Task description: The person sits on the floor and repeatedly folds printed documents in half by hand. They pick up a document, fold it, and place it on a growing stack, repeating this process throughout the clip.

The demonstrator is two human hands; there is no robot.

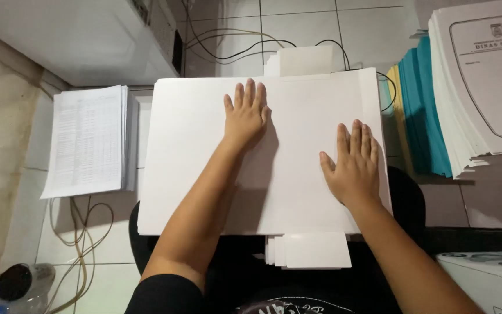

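two flat hands press on one big white sheet.

the big white sheet [297, 192] lies in the middle, across the person's lap, and it is the largest thing here. under it sits one small pile of white paper [309, 250] that sticks out at the near edge and the far edge. on the right stands one tall stack of white folders [477, 87] with a black line frame and a small badge printed on top, and just beside it one row of blue and yellow folders [422, 110]. on the left lies one pile of printed lists [88, 139]. the left hand [245, 116] is open, fingers spread, palm down on the sheet. the right hand [352, 166] is open and flat too, near the right edge. neither hand grips anything.
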